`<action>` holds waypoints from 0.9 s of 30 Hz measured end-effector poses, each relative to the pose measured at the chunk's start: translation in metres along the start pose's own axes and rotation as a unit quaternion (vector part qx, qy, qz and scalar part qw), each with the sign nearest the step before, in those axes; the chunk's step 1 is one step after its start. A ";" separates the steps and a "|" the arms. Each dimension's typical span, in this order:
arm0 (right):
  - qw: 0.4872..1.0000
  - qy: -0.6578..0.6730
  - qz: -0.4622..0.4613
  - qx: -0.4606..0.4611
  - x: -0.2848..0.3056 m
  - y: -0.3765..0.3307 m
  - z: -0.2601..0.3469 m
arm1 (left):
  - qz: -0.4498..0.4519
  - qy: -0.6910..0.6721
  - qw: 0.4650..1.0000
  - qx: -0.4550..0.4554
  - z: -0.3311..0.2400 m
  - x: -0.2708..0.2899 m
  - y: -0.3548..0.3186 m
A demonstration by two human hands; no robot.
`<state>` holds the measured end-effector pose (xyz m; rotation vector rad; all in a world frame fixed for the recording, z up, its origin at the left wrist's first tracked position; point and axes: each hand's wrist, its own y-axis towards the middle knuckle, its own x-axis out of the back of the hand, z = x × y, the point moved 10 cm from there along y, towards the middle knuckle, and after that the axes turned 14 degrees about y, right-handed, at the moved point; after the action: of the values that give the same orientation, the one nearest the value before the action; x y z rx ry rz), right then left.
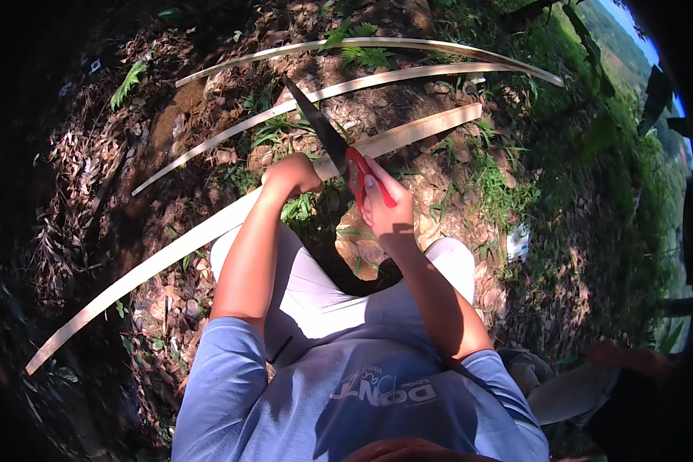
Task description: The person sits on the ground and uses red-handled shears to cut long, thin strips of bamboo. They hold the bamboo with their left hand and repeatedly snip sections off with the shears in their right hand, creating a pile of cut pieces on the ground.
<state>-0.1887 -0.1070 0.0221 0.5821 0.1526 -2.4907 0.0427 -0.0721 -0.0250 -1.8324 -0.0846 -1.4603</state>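
A long pale wooden plank (165, 258) runs from the lower left up to the right in front of my knees. My left hand (292, 175) is closed around the plank near its middle, pressing from above. In my right hand (385, 199) is the red handle of a hand saw (319, 127). Its dark blade lies across the plank just right of my left hand and points away to the upper left. Whether the teeth have cut into the wood is too small to tell.
Two thinner wooden strips, a nearer one (346, 85) and a farther one (300, 48), lie on the leaf-covered ground beyond the plank. A white packet (518, 242) lies in the grass at right. Another person's leg (574, 393) shows at lower right, beside me.
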 end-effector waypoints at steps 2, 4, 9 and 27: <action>1.000 -0.011 -0.007 0.013 0.010 -0.037 0.003 | 0.006 -0.026 1.000 -0.007 0.001 -0.008 0.004; 0.995 -0.086 0.003 -0.058 0.037 -0.077 0.004 | 0.011 -0.028 0.999 -0.032 -0.002 -0.005 0.008; 0.988 -0.151 -0.026 -0.008 0.080 -0.184 0.063 | 0.020 -0.042 0.997 -0.055 -0.004 -0.006 0.006; 1.000 0.004 0.009 0.012 0.005 0.005 0.004 | -0.045 0.108 0.992 0.042 -0.019 0.015 -0.034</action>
<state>-0.1912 -0.1148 0.0239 0.6019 0.1203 -2.4758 0.0159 -0.0656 0.0065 -1.6129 -0.1211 -1.6836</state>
